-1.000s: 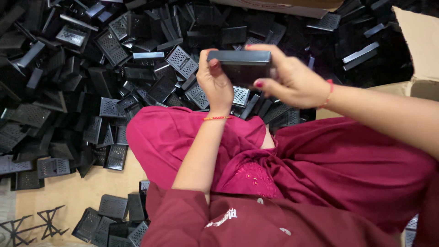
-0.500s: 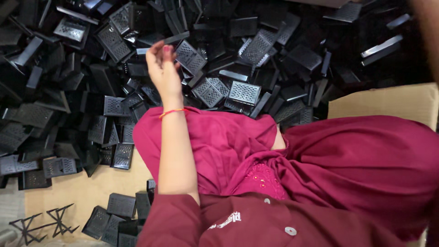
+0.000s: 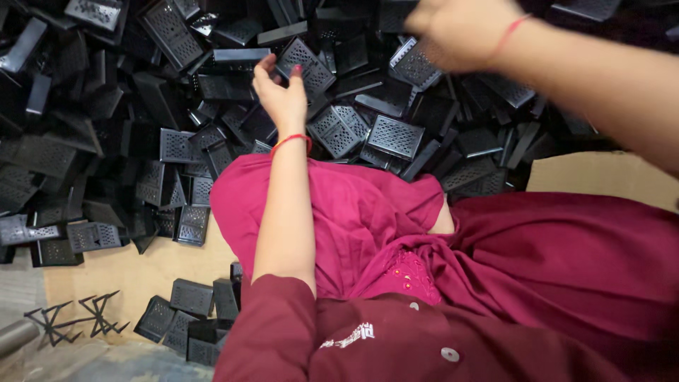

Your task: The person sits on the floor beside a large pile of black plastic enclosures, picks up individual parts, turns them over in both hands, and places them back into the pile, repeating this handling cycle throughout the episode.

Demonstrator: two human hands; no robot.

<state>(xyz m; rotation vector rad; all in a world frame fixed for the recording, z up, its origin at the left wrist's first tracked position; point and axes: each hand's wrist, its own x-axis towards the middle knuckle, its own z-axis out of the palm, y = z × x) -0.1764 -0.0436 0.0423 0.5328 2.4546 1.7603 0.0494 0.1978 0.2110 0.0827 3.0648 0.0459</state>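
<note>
Hands point(image 3: 283, 95) point(image 3: 460, 28) reach over black perforated parts point(image 3: 396, 136), seemingly empty.

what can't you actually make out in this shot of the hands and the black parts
- Right hand, head view: motion-blurred and cut by the top edge; whether it holds anything cannot be told.
- Left hand: seen from behind, so the fingertips' contact with the black perforated parts is unclear.
- Pile under the pink garment: hidden by cloth.
</note>
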